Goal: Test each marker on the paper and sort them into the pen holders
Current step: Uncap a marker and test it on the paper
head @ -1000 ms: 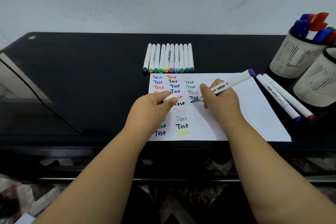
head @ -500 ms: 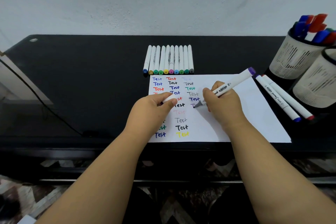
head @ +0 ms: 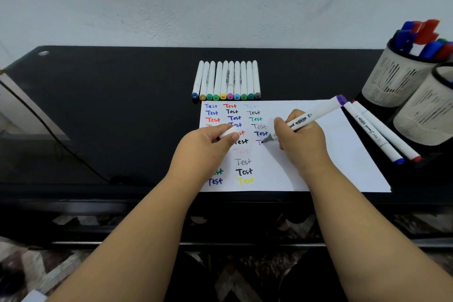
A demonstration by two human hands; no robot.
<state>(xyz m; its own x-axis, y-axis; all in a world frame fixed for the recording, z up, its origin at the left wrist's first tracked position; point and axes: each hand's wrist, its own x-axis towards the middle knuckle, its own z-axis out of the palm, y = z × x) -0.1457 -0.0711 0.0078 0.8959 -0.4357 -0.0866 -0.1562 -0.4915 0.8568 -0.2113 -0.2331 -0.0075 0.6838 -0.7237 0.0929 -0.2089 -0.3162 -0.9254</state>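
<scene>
My right hand (head: 300, 140) has moved the purple marker (head: 311, 119) down to a new line on the paper (head: 318, 154), just under the last blue word in the third column. A purple "T" now shows at the tip, where half a second ago there was only a first stroke, so this marker works and I think it can go in a holder once the word is done. The right fingers are wrapped tight around the marker's body, with its purple end pointing to the upper right of the frame. My left hand (head: 206, 147) rests on the left part of the paper and pinches a small white cap (head: 226, 133) (most likely this marker's cap). A row of ten markers (head: 226, 79) lies on the black bench (head: 110, 93) just above the paper, waiting for their turn. Two more markers (head: 382, 132) lie at the right of the paper, between my hand and the two pen holders (head: 402, 78), so I must reach over them. The far holder already has markers in it.
</scene>
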